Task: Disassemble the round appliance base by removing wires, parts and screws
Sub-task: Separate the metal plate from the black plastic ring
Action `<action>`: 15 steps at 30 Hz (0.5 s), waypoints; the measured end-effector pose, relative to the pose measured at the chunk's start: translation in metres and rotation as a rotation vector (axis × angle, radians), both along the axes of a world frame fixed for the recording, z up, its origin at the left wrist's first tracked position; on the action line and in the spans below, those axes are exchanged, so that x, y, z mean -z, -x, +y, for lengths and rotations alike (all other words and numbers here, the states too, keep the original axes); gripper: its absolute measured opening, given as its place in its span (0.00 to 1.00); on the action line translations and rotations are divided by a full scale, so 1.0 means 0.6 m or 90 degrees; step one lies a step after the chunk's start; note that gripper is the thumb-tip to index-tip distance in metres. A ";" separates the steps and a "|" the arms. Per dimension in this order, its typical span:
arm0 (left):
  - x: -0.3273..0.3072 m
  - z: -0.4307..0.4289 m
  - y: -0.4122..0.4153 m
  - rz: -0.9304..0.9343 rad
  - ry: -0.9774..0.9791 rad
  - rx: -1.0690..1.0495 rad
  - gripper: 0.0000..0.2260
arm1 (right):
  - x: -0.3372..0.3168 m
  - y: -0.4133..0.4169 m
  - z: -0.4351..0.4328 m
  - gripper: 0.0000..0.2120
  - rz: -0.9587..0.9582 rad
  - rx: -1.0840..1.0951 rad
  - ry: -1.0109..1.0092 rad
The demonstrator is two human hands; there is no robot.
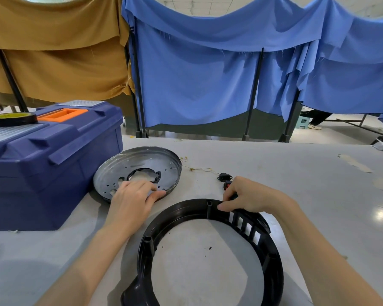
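One black ring base lies on the grey desk. Behind it, one metal plate, gripped at its rim by the left hand. The right hand pinches the ring's far edge. One blue toolbox sits left.

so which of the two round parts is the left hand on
The metal plate beside the blue toolbox. The left hand rests on its near rim, while the right hand touches the black plastic ring.
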State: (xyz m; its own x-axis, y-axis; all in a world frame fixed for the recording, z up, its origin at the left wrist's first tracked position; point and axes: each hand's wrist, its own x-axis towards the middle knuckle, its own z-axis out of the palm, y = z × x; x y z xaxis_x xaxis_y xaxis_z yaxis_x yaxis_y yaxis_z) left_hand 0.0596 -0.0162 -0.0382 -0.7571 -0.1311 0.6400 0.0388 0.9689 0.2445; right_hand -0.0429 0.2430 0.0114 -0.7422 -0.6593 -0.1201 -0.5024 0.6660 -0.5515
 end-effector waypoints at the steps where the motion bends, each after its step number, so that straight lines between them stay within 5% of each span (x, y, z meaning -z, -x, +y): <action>1: -0.009 0.007 0.001 0.020 -0.018 0.018 0.09 | -0.002 0.000 0.002 0.15 -0.007 -0.004 0.006; 7: -0.082 0.055 0.006 -0.042 -0.261 0.176 0.29 | -0.025 0.000 0.022 0.15 -0.039 0.004 0.042; 10: -0.104 0.066 0.011 -0.110 -0.365 0.237 0.25 | -0.036 0.000 0.032 0.14 -0.039 0.011 0.064; 15: -0.131 0.053 0.008 -0.203 -0.343 0.249 0.20 | -0.047 0.002 0.051 0.12 -0.029 0.040 0.114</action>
State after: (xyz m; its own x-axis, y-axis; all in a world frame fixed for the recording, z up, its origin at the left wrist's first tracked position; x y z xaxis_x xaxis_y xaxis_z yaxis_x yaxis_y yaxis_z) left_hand 0.0549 0.0158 0.0404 -0.9516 -0.0473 0.3036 0.2042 0.6412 0.7398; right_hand -0.0441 0.2734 0.0398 -0.7794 -0.6253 -0.0392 -0.4344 0.5844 -0.6854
